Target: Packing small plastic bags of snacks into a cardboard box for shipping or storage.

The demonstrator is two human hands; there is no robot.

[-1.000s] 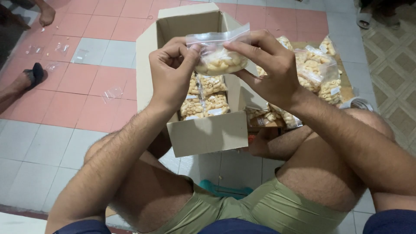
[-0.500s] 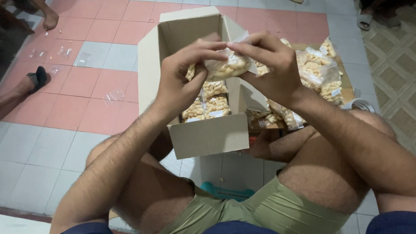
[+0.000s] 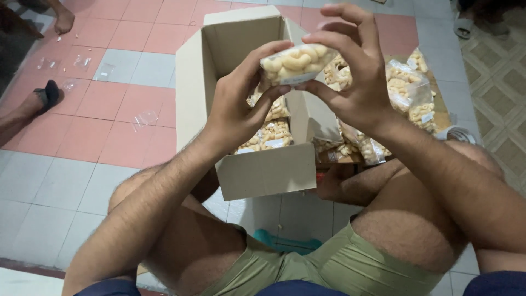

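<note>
Compared with half a second ago, we have lifted the small clear bag of cashew nuts a little higher and turned it flatter, and both our hands have moved closer to the camera. Now the bag lies almost horizontal, with its long axis running from left to right and its right end a little higher. It is in the air above the open cardboard box, over the right wall of the box.

Our left hand holds the left end of the bag: the thumb presses from below and the index finger curls over the top, so the fingers are closed on it in a pinch. Our right hand holds the right end in the same way, thumb under and fingers bent over the top, pressed together on the plastic.

Inside the box we see more packed bags of nuts stacked. To the right of the box, another pile of filled bags lies on a low surface. Some empty clear bags lie on the tiled floor at the left.
</note>
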